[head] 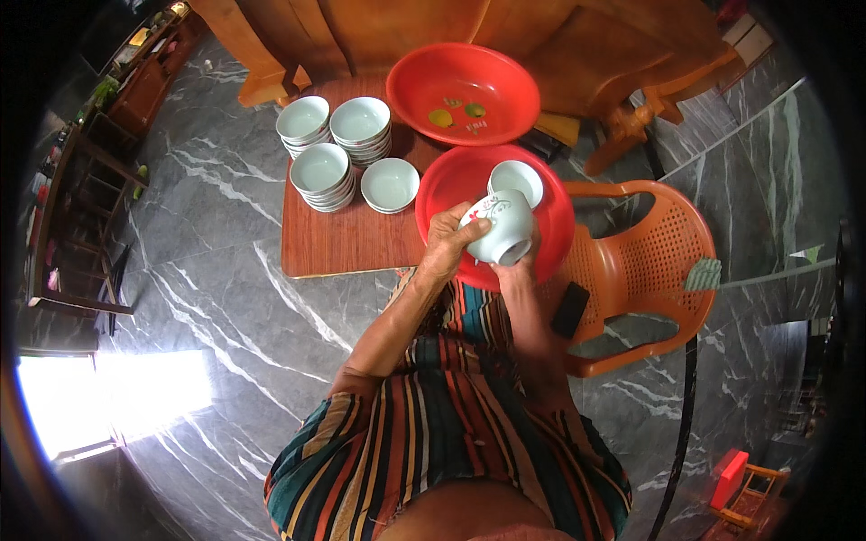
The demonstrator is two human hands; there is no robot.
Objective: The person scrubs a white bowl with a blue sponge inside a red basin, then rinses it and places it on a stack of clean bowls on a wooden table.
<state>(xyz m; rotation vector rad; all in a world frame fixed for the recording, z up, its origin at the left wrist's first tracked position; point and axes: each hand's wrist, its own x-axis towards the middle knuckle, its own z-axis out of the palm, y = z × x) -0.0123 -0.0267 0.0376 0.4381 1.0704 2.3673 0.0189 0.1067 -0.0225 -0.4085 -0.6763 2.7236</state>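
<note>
A white bowl with a red and grey floral pattern is tilted on its side between my hands, its foot ring facing me. My left hand grips its left side, thumb across the outer wall. On the right and underneath, my right hand holds it, its fingers partly hidden by the bowl. Below it is a red plastic basin, where another white bowl rests near the far right side. Several stacks of white bowls stand on the wooden table to the left, with a shorter stack closest to the basin.
A second red basin with a fruit print lies beyond the first. At right stands an orange plastic chair bearing a black phone-like object and a green striped cloth. Carved wooden furniture borders the table's far side.
</note>
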